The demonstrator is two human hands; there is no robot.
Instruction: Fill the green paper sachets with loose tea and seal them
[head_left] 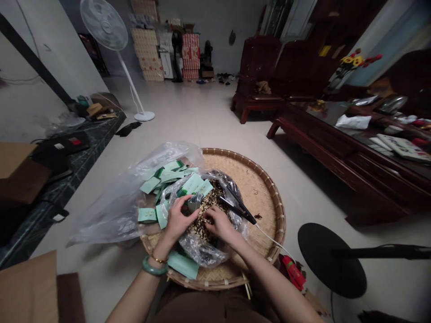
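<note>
My left hand (178,220) holds a small packet (194,202) between thumb and fingers, its dark shiny inside facing up. My right hand (220,224) is curled at the loose dried plant pieces (201,228), its fingertips partly hidden among them. These dark and pale bits lie in a clear plastic bag (207,258) spread open on a round woven bamboo tray (261,179). A black clamp-like tool (240,208) with a white cord rests on the bag's right side. Green packets (173,175) are heaped left of the bag, some on a large clear plastic sheet (124,197).
The tray sits low, close before my lap. A black round stand base (332,260) lies to the right, near a dark wooden table (316,148). At left are a marble ledge (101,139) and cardboard (30,287). A white fan (126,76) stands farther back.
</note>
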